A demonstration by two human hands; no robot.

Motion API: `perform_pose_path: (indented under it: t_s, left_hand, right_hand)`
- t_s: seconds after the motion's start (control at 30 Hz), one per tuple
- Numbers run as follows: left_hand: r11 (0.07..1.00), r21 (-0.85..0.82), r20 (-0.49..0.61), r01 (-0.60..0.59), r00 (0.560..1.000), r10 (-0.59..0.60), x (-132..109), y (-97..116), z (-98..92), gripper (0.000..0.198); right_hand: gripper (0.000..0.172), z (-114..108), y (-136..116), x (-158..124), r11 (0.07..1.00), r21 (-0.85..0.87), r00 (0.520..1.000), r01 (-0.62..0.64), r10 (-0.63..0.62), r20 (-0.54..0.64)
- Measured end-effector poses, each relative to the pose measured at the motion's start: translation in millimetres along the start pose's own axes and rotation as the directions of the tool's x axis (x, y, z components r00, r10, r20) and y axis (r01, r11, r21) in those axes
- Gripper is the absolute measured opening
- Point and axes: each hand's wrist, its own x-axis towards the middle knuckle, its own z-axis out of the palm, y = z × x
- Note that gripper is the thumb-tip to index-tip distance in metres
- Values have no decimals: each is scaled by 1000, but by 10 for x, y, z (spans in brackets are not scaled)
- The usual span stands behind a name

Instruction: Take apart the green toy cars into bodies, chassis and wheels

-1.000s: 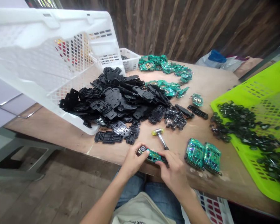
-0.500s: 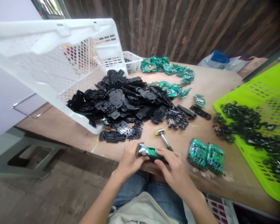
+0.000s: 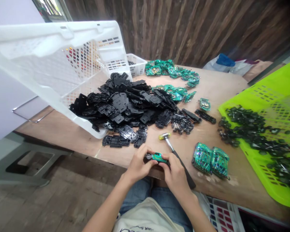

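Note:
A small green toy car [image 3: 157, 157] with black wheels is held on its side between my two hands, just over the table's front edge. My left hand [image 3: 139, 163] pinches its left end, the fingers behind and the thumb in front. At the right end, my right hand [image 3: 175, 169] grips it with thumb and fingers. A hammer [image 3: 168, 141] with a yellow-tipped head and black handle lies beyond and to the right, partly behind my right hand. Two shiny green car bodies [image 3: 202, 158] sit side by side on the table to the right.
A tipped white basket [image 3: 82, 120] spills a heap of black chassis parts [image 3: 120, 101]. Green car bodies [image 3: 175, 71] lie at the back near a small white basket [image 3: 138, 66]. At right, a lime-green basket [image 3: 258, 170] holds black wheels and axles [image 3: 251, 120].
My right hand has moved slightly left and down, closing round the car's right end. More of the hammer's handle now shows. The car has tilted a little.

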Motion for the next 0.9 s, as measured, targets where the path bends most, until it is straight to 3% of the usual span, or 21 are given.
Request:
perform_pose_path:
  t_s: [0.07, 0.17, 0.23, 0.4, 0.57, 0.63, 0.77, 0.83, 0.9]
  left_hand:
    - [1000, 7, -30, 3, 1000, -2, -51, 52, 38, 19]
    - [997, -23, -141, 69, 987, -71, -118, 143, 144, 19]
    - [988, -47, -201, 144, 968, -151, -128, 187, 194, 18]
    - [943, -46, -184, 331, 925, -334, -32, 151, 105, 18]
    - [931, 100, -156, 351, 930, -333, 86, 20, -22, 21]
    - [929, 98, -143, 357, 929, -342, 114, -12, -20, 20]
    - [932, 61, -155, 358, 925, -345, 137, -28, 5, 18]
    - [931, 54, -151, 360, 925, -349, 140, -22, 4, 18]
    - [932, 67, -155, 356, 926, -343, 143, -15, -4, 18]
  right_hand:
    - [19, 18, 30, 48, 999, -37, 998, -24, 22, -51]
    - [43, 83, 77, 198, 970, -234, 983, -66, 23, -180]
    - [49, 113, 84, 294, 947, -302, 984, -108, 58, -169]
    - [42, -58, 74, 241, 911, -314, 959, -266, 283, 7]
    - [28, -318, 221, -99, 790, -536, 927, -297, 373, 36]
    - [27, -400, 257, -228, 825, -446, 912, -347, 407, 44]
    - [33, -537, 184, -607, 898, -60, 899, -435, 438, 32]
    - [35, -552, 129, -858, 909, 60, 911, -412, 411, 23]
    - [33, -533, 116, -1059, 944, 48, 945, -326, 327, -7]
